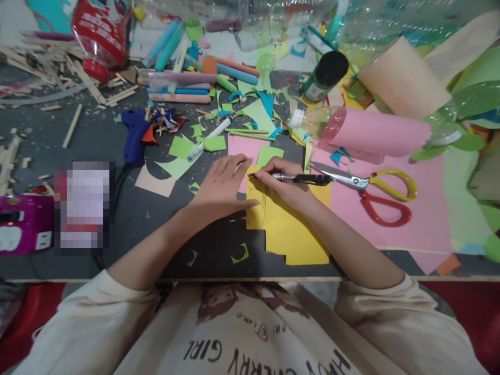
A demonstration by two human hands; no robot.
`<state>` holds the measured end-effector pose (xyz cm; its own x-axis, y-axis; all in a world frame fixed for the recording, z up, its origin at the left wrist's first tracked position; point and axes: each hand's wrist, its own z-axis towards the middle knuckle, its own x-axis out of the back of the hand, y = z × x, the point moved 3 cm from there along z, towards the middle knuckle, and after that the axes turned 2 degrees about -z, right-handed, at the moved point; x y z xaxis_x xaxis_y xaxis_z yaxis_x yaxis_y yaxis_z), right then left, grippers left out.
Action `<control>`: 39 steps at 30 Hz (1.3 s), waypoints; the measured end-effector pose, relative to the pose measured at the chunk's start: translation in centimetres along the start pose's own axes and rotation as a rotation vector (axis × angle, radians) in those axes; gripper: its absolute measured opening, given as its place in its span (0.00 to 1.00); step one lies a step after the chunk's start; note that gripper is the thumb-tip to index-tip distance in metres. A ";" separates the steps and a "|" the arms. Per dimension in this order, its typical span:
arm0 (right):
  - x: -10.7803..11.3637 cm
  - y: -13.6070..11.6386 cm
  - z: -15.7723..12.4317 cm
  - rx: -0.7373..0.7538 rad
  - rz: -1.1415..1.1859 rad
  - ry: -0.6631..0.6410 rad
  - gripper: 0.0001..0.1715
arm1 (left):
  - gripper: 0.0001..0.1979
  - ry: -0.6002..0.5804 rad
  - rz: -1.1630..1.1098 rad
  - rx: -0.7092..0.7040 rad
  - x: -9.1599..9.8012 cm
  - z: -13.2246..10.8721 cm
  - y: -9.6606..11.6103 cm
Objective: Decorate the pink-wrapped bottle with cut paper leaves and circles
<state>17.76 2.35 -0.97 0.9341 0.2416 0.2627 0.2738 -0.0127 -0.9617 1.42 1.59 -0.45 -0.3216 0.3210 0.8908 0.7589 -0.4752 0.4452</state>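
My right hand (284,183) grips a black pen (300,178), its tip touching the upper left of a yellow paper sheet (295,234) where faint drawn curves show. My left hand (222,183) lies flat with fingers stretched out, pressing the yellow sheet's left edge against the dark table (97,140). A pink paper sheet (406,213) lies to the right under the yellow one.
Scissors with yellow and red handles (375,190) rest on the pink sheet. A blue glue gun (135,136), a white marker (209,138), paper scraps, rolled coloured paper, wooden sticks and plastic bottles (351,127) crowd the back. A purple box (23,224) sits at the left.
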 end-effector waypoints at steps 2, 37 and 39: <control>0.0 -0.1 0.0 -0.010 0.008 0.018 0.14 | 0.44 -0.002 -0.011 0.006 0.0 0.0 0.0; 1.1 -0.1 -0.2 -0.013 0.108 0.252 0.21 | 0.46 0.020 -0.020 -0.005 -0.1 0.0 -0.2; 1.5 0.0 -0.2 -0.015 0.126 0.309 0.23 | 0.43 0.012 -0.028 -0.006 -0.1 0.0 -0.2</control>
<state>19.23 2.53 -0.56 0.9855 -0.0685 0.1551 0.1527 -0.0384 -0.9875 1.30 1.62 -0.58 -0.3493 0.3244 0.8791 0.7459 -0.4715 0.4704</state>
